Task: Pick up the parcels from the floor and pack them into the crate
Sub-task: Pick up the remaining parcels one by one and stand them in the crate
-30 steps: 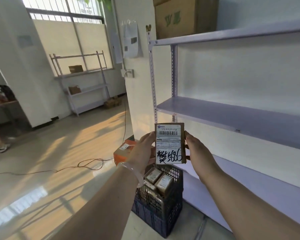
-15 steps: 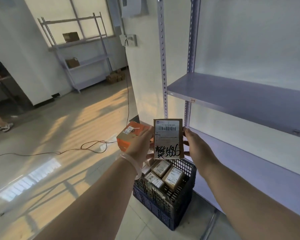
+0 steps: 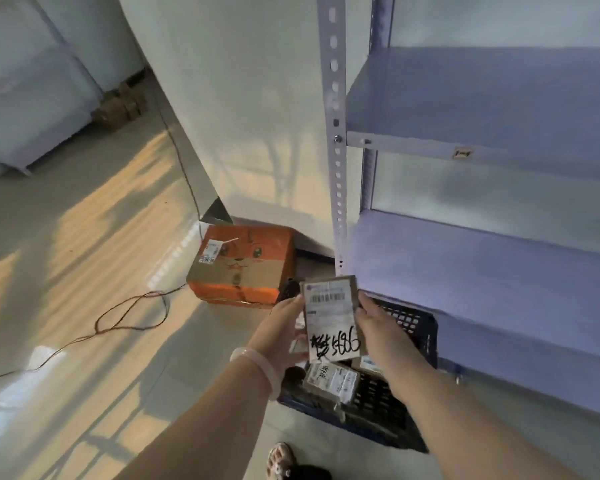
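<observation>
While both hands, left hand and right hand, clamped the labelled parcel by its side edges at lower centre of the frame, it hung above the dark crate; packing was in hand; next, I judged, lowering it beside the parcels inside.

Pale glossy floor fills the left of the frame. On it sit an orange carton at centre, a dark crate lower right, and a looping cable.
</observation>
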The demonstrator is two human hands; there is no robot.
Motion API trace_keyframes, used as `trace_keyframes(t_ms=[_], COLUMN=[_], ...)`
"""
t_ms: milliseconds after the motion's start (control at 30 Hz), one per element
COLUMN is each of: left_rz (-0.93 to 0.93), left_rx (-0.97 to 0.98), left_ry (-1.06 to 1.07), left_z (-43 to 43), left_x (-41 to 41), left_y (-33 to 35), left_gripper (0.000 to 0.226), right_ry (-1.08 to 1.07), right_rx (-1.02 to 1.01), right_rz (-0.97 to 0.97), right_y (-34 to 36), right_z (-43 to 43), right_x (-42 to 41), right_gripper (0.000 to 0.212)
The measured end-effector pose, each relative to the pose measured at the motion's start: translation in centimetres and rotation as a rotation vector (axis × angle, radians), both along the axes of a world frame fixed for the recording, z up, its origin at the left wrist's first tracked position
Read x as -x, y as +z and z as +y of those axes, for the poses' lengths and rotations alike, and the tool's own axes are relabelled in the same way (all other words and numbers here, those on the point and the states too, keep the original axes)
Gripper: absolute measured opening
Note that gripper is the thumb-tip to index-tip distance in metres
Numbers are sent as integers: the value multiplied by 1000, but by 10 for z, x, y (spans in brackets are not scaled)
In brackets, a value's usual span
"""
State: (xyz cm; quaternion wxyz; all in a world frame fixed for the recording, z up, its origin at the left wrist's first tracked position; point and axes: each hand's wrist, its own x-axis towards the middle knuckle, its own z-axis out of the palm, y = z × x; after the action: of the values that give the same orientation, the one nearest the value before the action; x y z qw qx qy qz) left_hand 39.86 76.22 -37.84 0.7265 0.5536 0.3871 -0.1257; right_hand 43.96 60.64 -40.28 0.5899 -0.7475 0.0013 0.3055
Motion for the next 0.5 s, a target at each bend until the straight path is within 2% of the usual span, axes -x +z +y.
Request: trace_keyframes(t_ms=[100,233,333,500], left_rz=[109,170,221,328], left_rx=[-44,4,-108,-224], left_ry=[-87,-200,-202,-79], left_z=[38,59,68,81], left_x=[-16,-28,-23,-6], left_y=[-54,-129,-182,-254], left_gripper=[37,67,54,47], right_ry=[-100,-115,-117,-358], right_rx=[30,78,147,172], right_rz=[131,219,250,313], right_y=[-48,-109,-150,-218], right_z=[35,48,52,73], right_x=[-5,-8,-9,-6], right_gripper=[47,52,49,37])
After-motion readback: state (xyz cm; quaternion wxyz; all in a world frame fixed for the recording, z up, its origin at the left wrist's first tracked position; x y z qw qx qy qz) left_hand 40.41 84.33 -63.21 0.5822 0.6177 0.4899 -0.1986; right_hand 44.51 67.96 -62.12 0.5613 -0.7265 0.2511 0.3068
